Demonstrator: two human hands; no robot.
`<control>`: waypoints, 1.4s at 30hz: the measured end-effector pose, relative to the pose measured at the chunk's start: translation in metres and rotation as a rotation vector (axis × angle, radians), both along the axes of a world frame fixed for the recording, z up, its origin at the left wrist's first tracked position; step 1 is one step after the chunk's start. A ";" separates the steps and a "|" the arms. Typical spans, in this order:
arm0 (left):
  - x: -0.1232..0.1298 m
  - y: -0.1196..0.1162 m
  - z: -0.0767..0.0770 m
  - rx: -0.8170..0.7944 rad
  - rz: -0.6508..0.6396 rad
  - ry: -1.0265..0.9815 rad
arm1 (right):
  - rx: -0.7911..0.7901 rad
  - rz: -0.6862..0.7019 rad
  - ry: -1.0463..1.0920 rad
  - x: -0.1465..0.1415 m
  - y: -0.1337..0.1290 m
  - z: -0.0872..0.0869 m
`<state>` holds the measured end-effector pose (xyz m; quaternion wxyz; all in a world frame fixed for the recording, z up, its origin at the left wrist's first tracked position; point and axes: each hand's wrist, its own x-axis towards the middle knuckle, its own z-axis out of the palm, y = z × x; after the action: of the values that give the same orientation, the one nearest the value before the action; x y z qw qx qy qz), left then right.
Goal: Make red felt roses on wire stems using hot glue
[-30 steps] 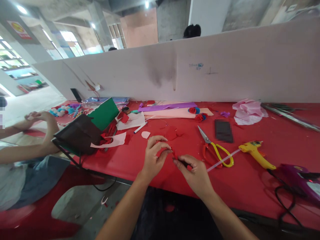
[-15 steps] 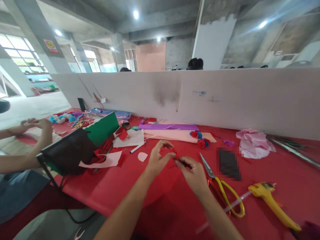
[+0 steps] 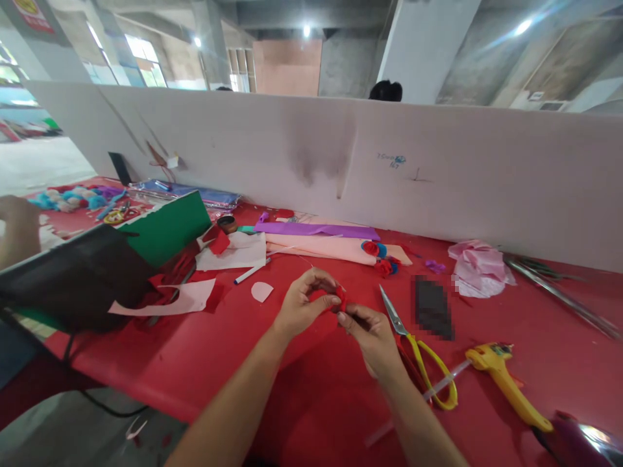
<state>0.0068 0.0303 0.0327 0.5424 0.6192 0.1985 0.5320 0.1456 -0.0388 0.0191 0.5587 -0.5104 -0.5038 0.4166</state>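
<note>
Red piece (image 3: 342, 299): held up over the table by the left hand (image 3: 310, 303) and the right hand (image 3: 370, 334) together; mostly covered by the fingers, so its full shape cannot be told.
Left hand: half curled, with the forefinger arched and the thumb pressed toward it; the red piece is pinched at the tips.
Right hand: thumb and forefinger nearly closed at the near end of the red piece, the other fingers folded; whether anything else is gripped cannot be told.
Scissors (image 3: 396, 319): laid just right of the right hand, blades pointed to the far left.
Glue gun (image 3: 506, 379): yellow, laid farther right, its clear glue stick (image 3: 463, 367) crossed with the yellow scissor handle.
Dark rectangle (image 3: 432, 308): blurred, placed right of the blades.
Rosettes (image 3: 370, 249): red and blue, set beyond the hands at the right end of a peach strip (image 3: 321, 248).
Purple strip (image 3: 316, 229): stretched just beyond the peach one.
Marker (image 3: 250, 271): laid left of the left hand, near a rounded pale piece (image 3: 261, 292).
Pink sheet (image 3: 477, 264): crumpled at the far right.
Table (image 3: 233, 370): red-topped, backed by a white partition (image 3: 233, 143).
</note>
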 end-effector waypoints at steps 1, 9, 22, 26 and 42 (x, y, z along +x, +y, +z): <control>0.000 0.000 0.001 0.006 0.008 0.014 | -0.006 -0.002 0.002 0.000 0.000 0.001; -0.003 0.003 0.002 0.053 0.011 0.066 | -0.024 -0.002 0.047 0.001 0.001 0.001; -0.011 0.006 0.005 0.193 0.034 0.189 | -0.029 0.011 0.013 0.001 0.002 -0.004; -0.011 0.007 0.004 0.180 0.025 0.177 | 0.001 -0.008 -0.050 0.001 0.001 0.000; -0.013 0.005 0.002 0.300 0.160 0.258 | 0.049 -0.079 -0.272 -0.003 -0.001 0.001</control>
<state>-0.0066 0.0358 0.0347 0.3704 0.7383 0.2334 0.5131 0.1423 -0.0393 0.0203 0.5133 -0.5679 -0.5645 0.3089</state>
